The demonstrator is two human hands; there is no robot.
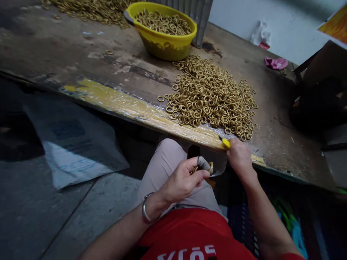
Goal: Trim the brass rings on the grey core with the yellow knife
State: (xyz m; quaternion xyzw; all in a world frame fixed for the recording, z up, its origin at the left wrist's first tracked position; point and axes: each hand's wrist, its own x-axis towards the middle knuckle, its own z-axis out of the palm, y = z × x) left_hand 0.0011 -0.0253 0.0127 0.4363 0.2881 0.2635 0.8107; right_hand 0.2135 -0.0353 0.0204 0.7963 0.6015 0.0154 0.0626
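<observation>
My left hand (187,178), with a grey wrap on one finger, is closed on brass-coloured rings (210,167) above my lap. How many rings it holds I cannot make out. My right hand (240,157) is wrapped round a yellow-handled knife (226,143) at the table's front edge. The knife's dark tip points up and left, close to a large heap of brass-coloured rings (208,95) on the table. Most of its handle is hidden inside the fist.
A yellow basin (165,45) full of rings stands at the back, beside a grey ribbed container (199,21). Another ring pile (94,11) lies far left. Worn yellow tape (130,108) covers the table's front edge. A white sack (81,151) lies below at left, a pink cloth (276,63) at right.
</observation>
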